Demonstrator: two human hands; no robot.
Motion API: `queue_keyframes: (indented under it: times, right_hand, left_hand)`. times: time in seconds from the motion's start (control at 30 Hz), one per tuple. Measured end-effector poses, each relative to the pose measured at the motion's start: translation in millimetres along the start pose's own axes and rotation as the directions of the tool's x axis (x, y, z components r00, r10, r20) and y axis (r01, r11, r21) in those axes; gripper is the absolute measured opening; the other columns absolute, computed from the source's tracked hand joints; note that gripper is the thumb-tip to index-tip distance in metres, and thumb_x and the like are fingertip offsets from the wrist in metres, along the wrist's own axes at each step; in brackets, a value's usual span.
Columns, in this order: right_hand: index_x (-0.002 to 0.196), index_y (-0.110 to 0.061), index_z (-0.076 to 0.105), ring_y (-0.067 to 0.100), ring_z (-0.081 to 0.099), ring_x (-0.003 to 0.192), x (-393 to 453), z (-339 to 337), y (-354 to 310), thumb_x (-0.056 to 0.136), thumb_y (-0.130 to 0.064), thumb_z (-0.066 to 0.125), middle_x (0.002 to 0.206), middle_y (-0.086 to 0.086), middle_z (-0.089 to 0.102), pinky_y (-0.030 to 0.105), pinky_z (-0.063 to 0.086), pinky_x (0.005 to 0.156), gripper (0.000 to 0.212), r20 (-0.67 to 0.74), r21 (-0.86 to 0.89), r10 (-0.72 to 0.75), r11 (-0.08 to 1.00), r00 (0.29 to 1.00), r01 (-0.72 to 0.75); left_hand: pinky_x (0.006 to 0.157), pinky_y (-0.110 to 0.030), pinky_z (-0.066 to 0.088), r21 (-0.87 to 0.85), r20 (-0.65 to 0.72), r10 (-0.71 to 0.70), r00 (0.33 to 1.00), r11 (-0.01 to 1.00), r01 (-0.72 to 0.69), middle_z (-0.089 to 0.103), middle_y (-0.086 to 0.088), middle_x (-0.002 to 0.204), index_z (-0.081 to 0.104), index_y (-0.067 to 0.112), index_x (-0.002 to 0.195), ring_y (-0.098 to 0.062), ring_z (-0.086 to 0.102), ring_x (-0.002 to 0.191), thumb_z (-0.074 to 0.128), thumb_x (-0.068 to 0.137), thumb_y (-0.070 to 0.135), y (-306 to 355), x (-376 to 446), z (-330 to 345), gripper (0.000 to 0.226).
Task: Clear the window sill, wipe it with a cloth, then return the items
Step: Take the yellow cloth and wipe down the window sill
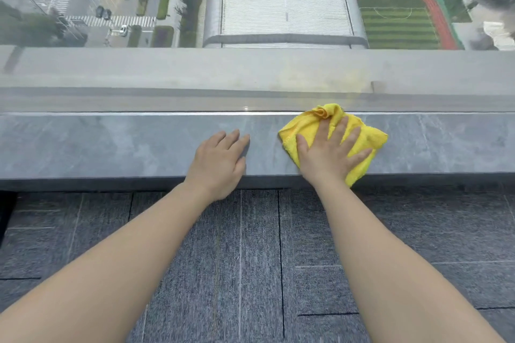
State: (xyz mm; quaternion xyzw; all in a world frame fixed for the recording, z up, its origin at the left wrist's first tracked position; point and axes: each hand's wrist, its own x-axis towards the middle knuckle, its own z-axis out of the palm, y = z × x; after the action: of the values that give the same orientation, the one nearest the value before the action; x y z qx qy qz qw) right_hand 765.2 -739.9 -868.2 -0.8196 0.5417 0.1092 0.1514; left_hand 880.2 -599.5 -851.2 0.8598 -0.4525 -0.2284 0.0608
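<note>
A grey stone window sill (111,145) runs across the view below the glass. A crumpled yellow cloth (367,136) lies on it right of centre, one corner hanging over the front edge. My right hand (328,153) presses flat on the cloth with its fingers spread. My left hand (220,160) rests palm down on the bare sill just left of the cloth, fingers apart, holding nothing. No other items stand on the visible sill.
The window pane (250,78) rises right behind the sill, with a street and a sports field far below. Dark grey carpet tiles (250,259) cover the floor under my arms. A dark object's edge (5,211) shows at the far left.
</note>
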Motion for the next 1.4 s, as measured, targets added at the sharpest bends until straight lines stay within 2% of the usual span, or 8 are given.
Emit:
queue_keyframes:
  times: [0.2, 0.33, 0.5, 0.67, 0.87, 1.13, 1.23, 1.4]
  right_hand:
    - [0.148, -0.012, 0.003, 0.04, -0.018, 0.142, -0.6, 2.1, -35.4, 0.093, -0.052, 0.022, 0.156, 0.018, -0.016, 0.07, -0.005, 0.107, 0.07, 0.069, 0.031, 0.051, 0.998, 0.996, -0.053]
    - [0.148, -0.017, 0.003, 0.038, -0.015, 0.144, -16.1, 13.7, -29.2, 0.094, -0.051, 0.023, 0.157, 0.016, -0.012, 0.068, -0.008, 0.107, 0.067, 0.03, -0.069, -0.2, 0.977, 0.979, 0.202]
    - [0.147, -0.036, 0.002, 0.025, -0.014, 0.146, -26.0, 10.1, 8.6, 0.09, -0.058, 0.011, 0.159, 0.0, -0.01, 0.056, -0.011, 0.113, 0.062, 0.128, -0.19, -0.408, 0.884, 0.904, 0.426]
    - [0.147, -0.035, -0.003, 0.024, -0.019, 0.145, -38.0, 3.2, 40.0, 0.095, -0.05, 0.021, 0.158, -0.002, -0.017, 0.053, -0.011, 0.114, 0.059, 0.196, -0.163, -0.182, 0.963, 0.964, 0.215]
    - [0.147, -0.03, -0.009, 0.027, -0.023, 0.144, -37.9, 4.6, 58.8, 0.093, -0.054, 0.022, 0.157, 0.001, -0.022, 0.054, -0.012, 0.113, 0.066, 0.202, -0.063, 0.023, 0.998, 0.979, -0.011]
    - [0.148, -0.019, -0.004, 0.038, -0.019, 0.143, -10.9, 8.6, 34.2, 0.093, -0.054, 0.02, 0.157, 0.013, -0.017, 0.067, -0.007, 0.108, 0.069, 0.06, 0.154, 0.332, 0.929, 0.941, -0.338]
    - [0.148, -0.016, 0.001, 0.04, -0.019, 0.142, -8.5, 11.4, 24.3, 0.093, -0.052, 0.021, 0.156, 0.017, -0.016, 0.069, -0.008, 0.106, 0.069, 0.045, 0.116, 0.229, 0.966, 0.972, -0.233]
    - [0.148, -0.021, 0.004, 0.035, -0.014, 0.145, -21.7, 10.1, 49.3, 0.094, -0.05, 0.023, 0.158, 0.012, -0.011, 0.065, -0.005, 0.11, 0.064, 0.013, -0.1, -0.294, 0.951, 0.956, 0.294]
  left_hand:
    - [0.114, -0.039, 0.016, -0.015, 0.062, -0.016, 0.998, 1.0, 0.017, 0.023, -0.007, 0.153, 0.024, 0.019, 0.139, -0.028, 0.018, 0.14, 0.021, 0.09, 0.035, -7.1, -3.4, -6.6, 0.052]
    - [0.11, -0.041, 0.025, -0.043, -0.039, 0.065, 0.997, 0.997, -0.067, 0.039, -0.011, 0.145, 0.039, 0.013, 0.133, -0.031, 0.031, 0.133, 0.004, 0.064, 0.046, -10.2, 6.2, -9.0, 0.084]
    - [0.106, -0.047, 0.033, -0.055, -0.035, 0.179, 0.983, 0.982, -0.181, 0.049, -0.017, 0.137, 0.046, 0.008, 0.127, -0.038, 0.042, 0.126, 0.013, 0.071, 0.041, 0.0, 18.0, -0.9, 0.073]
    - [0.084, -0.061, 0.047, 0.019, 0.042, 0.205, 0.978, 0.978, -0.206, 0.062, -0.026, 0.118, 0.058, 0.002, 0.112, -0.051, 0.057, 0.104, 0.03, 0.076, 0.03, 12.0, 5.2, 10.9, 0.053]
    - [0.114, -0.043, 0.014, -0.056, 0.044, 0.209, 0.977, 0.977, -0.206, 0.024, -0.008, 0.152, 0.028, 0.018, 0.138, -0.032, 0.017, 0.139, 0.016, 0.084, 0.039, 34.3, -3.8, 26.8, 0.059]
    - [0.112, -0.041, 0.015, -0.058, -0.032, 0.168, 0.985, 0.984, -0.17, 0.028, -0.004, 0.151, 0.028, 0.019, 0.138, -0.029, 0.02, 0.138, 0.016, 0.087, 0.039, 47.5, -7.5, 41.6, 0.056]
    - [0.111, -0.042, 0.019, -0.066, -0.087, 0.122, 0.989, 0.99, -0.128, 0.035, -0.006, 0.148, 0.033, 0.017, 0.136, -0.031, 0.026, 0.135, 0.015, 0.077, 0.039, 51.6, -10.4, 41.7, 0.065]
    - [0.109, -0.044, 0.025, -0.088, -0.145, 0.046, 0.988, 0.994, -0.059, 0.04, -0.011, 0.144, 0.038, 0.014, 0.133, -0.033, 0.031, 0.132, 0.018, 0.077, 0.036, 61.6, -11.5, 43.1, 0.064]
